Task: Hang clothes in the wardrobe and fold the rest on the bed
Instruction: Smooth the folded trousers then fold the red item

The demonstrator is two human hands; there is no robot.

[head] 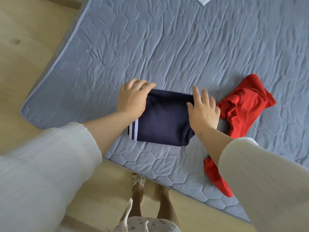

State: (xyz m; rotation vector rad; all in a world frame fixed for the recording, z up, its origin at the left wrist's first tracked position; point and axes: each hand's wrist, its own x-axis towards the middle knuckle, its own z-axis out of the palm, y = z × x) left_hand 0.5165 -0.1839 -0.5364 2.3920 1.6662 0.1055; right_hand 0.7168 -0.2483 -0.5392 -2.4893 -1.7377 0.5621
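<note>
A navy garment [163, 119] with white stripes at its near left corner lies folded into a compact rectangle on the blue quilted bed [167, 47]. My left hand [133, 97] grips its far left corner, fingers curled over the folded edge. My right hand [203, 109] rests flat on its right side, fingers spread and pointing away from me. A crumpled red garment [242, 106] lies unfolded just right of the navy one, and part of it trails toward the near edge of the bed under my right forearm.
The bed's corner and near edge sit over a light wooden floor [25, 56] on the left and in front. My feet stand at the bed's near edge. A white strip-shaped object [204, 0] lies at the far top of the bed.
</note>
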